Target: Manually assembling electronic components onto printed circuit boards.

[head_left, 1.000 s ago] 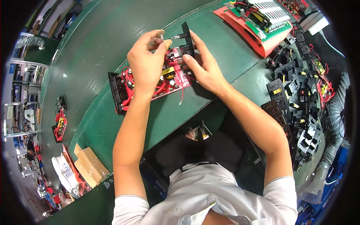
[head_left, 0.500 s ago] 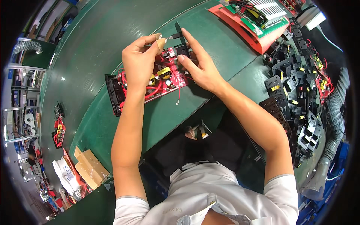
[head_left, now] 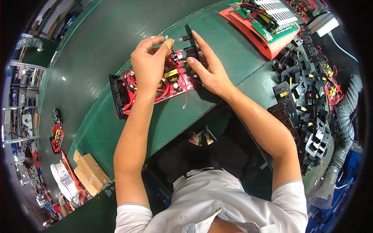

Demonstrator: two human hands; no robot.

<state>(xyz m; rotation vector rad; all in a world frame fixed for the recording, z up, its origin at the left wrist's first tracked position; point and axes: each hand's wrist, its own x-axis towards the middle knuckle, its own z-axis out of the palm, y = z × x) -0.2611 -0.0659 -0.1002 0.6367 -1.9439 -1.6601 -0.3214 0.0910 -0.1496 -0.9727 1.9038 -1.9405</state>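
A red circuit board (head_left: pixel 179 87) with red wires and yellow-wrapped coils lies on the green bench, a black fan (head_left: pixel 117 95) at its left end. Over its right end, my right hand (head_left: pixel 210 70) grips a black end panel (head_left: pixel 190 39), holding it upright with the thumb on the near face and the fingers behind. Metal prongs (head_left: pixel 180 39) stick out leftward from a black part on the panel. My left hand (head_left: pixel 149 64) is pinched close to these prongs, with a tan cover on the thumb tip. A small pale piece shows at its fingertips, too small to name.
A cardboard box (head_left: pixel 91 173) stands at lower left, near another small board assembly (head_left: pixel 57 136). At upper right, a green board with a silver heatsink (head_left: pixel 276 11) rests on red sheeting (head_left: pixel 248 33). Many black panels (head_left: pixel 293 83) crowd the right side beside a grey hose (head_left: pixel 345 124).
My view has shifted slightly, so the hands and panel appear a little farther right. The left fingertips have moved slightly against the prongs; the right hand keeps its grip.
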